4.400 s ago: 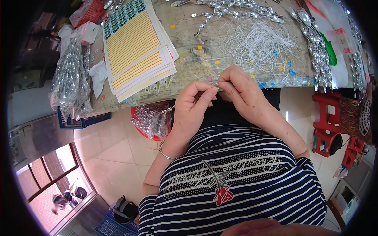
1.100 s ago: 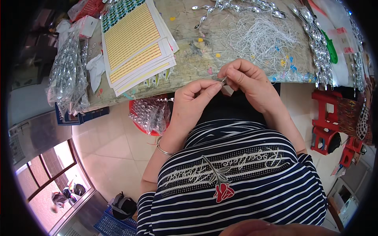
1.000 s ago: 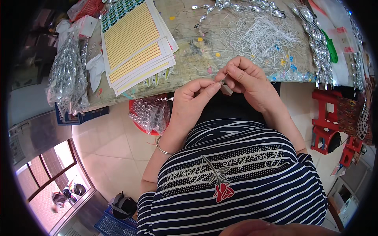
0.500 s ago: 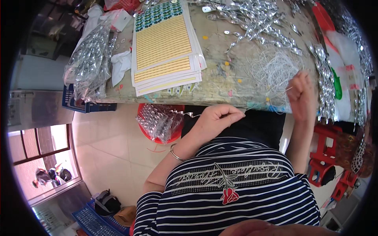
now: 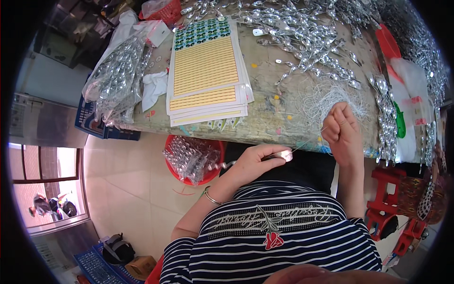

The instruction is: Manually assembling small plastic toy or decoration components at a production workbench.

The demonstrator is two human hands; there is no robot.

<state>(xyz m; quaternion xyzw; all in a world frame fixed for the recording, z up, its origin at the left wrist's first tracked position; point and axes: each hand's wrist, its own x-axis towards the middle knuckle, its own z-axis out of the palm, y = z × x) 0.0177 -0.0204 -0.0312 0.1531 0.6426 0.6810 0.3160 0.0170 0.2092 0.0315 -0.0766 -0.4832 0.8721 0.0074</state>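
My left hand point(image 5: 257, 163) is closed over my lap, pinching a shiny silver twisted strip point(image 5: 284, 155). One flat end of the strip shows past my thumb and fingertips, and its spiral tail sticks out on the wrist side. From that flat end a thin white string point(image 5: 308, 141) runs up toward my right hand point(image 5: 343, 130). That right hand is raised at the table's front edge, fingers curled in a pinch on the string. Just behind it lies a loose tangle of white strings point(image 5: 326, 100) on the table.
Silver twisted strips point(image 5: 307, 45) are heaped at the back of the table point(image 5: 265, 113). Printed sheets point(image 5: 205, 71) lie left of centre, beside a bagged bundle of strips point(image 5: 120, 71). Below, a red basin point(image 5: 208, 177) holds more strips. Red stools point(image 5: 385, 189) stand at the right.
My right hand has come left and closer to my left hand. The silver strip's flat end now shows at my left fingertips. The view has shifted slightly.
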